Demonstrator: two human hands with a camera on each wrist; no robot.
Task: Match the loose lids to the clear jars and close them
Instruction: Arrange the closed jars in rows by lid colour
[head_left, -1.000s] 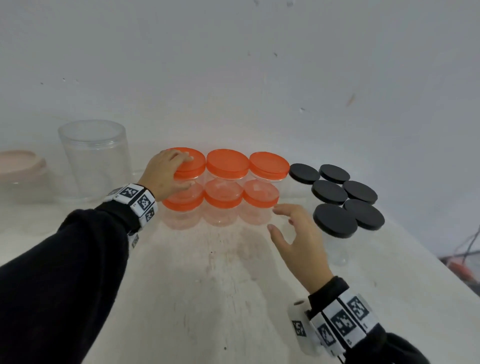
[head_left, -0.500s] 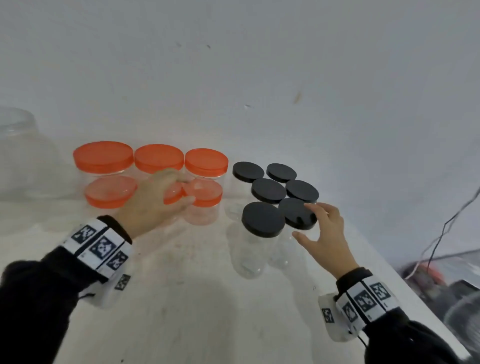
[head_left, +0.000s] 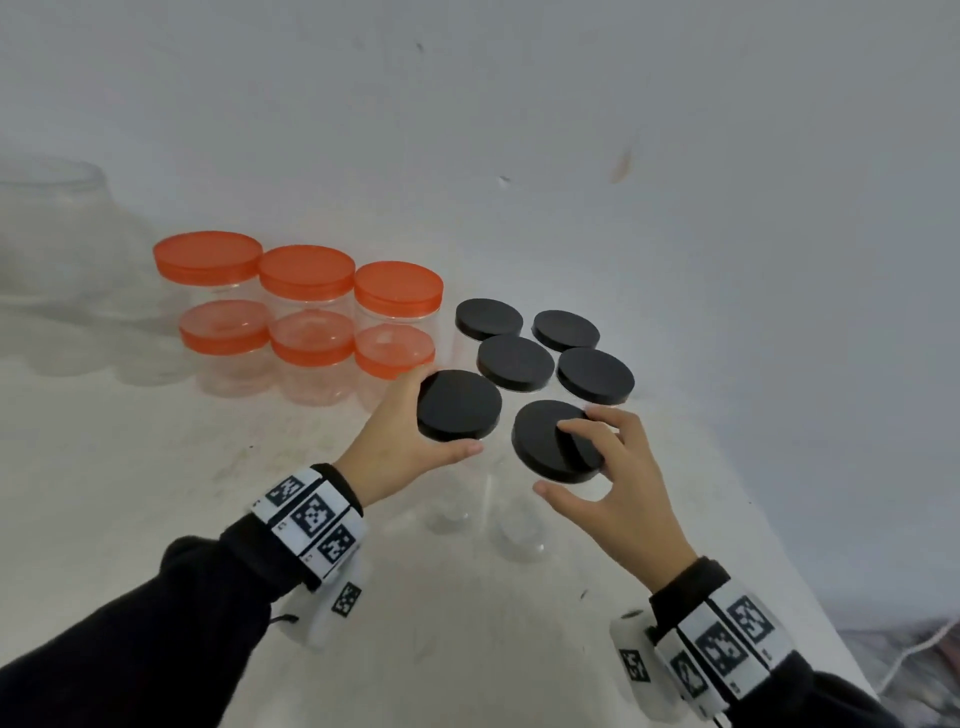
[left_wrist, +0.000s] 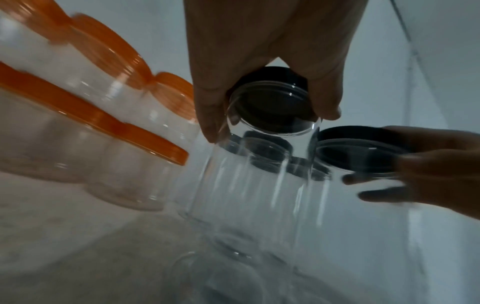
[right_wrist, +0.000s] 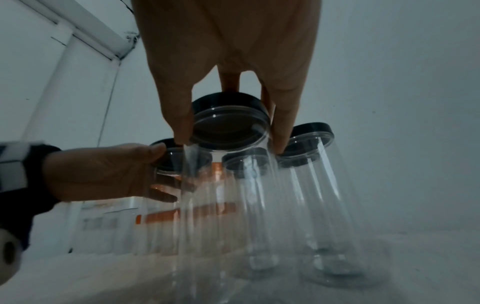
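Note:
Two tall clear jars with black lids stand at the front of the white table (head_left: 156, 493). My left hand (head_left: 445, 411) grips the left black lid (head_left: 460, 395), thumb on the near side and fingers on the far side. In the left wrist view that lid (left_wrist: 270, 100) sits on its clear jar (left_wrist: 246, 185). My right hand (head_left: 558, 457) grips the right black lid (head_left: 540, 436), seen from below as the lid (right_wrist: 228, 121) between my fingers (right_wrist: 179, 115). Several more black-lidded jars (head_left: 514, 361) stand just behind.
Two rows of orange-lidded clear jars (head_left: 309, 332) stand to the left of the black ones. A big clear container (head_left: 52, 249) is at the far left by the wall. The table's edge (head_left: 810, 597) runs down the right, with a cable (head_left: 919, 649) beyond it.
My left hand left the orange jars and moved right onto the front left black lid. My right hand closed round the front right black lid. The view swung right.

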